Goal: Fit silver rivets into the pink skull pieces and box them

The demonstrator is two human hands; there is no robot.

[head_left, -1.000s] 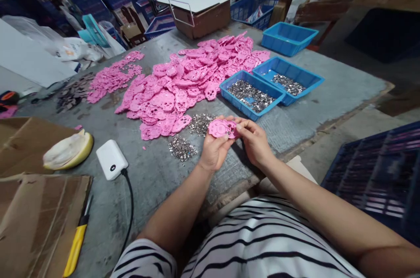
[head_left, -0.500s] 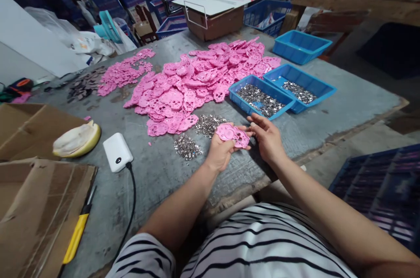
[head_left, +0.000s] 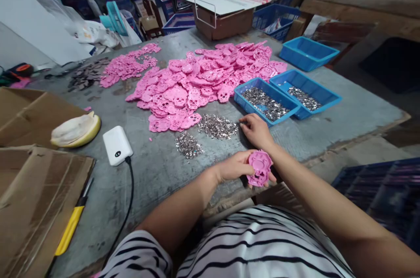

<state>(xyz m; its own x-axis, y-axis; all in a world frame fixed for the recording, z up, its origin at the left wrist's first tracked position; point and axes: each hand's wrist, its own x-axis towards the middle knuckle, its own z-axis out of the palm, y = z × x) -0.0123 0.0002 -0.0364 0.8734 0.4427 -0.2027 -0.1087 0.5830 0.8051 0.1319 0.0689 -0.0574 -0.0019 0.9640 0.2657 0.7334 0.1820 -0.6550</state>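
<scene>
A pink plastic molded piece (head_left: 260, 167) with small holes and a round recess is gripped by my left hand (head_left: 236, 166), near the table's front edge. Farther forward, my right hand (head_left: 257, 131) rests by the right end of a pile of small shiny metal pieces (head_left: 217, 127). Its fingers are bent with thumb and index close together; whether a metal piece is between them is too small to make out. A smaller heap of the same metal bits (head_left: 188, 145) lies to the left. Behind spreads a large mound of pink pieces (head_left: 197, 81).
Two blue trays (head_left: 288, 117) (head_left: 334, 102) with metal bits stand right of the mound, a third blue tray (head_left: 308, 55) behind. On the left lie a white power bank (head_left: 117, 144) with cable, a fruit rind (head_left: 77, 131), a yellow-handled tool (head_left: 70, 230) and cardboard boxes (head_left: 39, 195).
My left hand has drawn the pink piece nearer to me and to the right, turning it. My right hand has left the piece and gone to the metal pile.
</scene>
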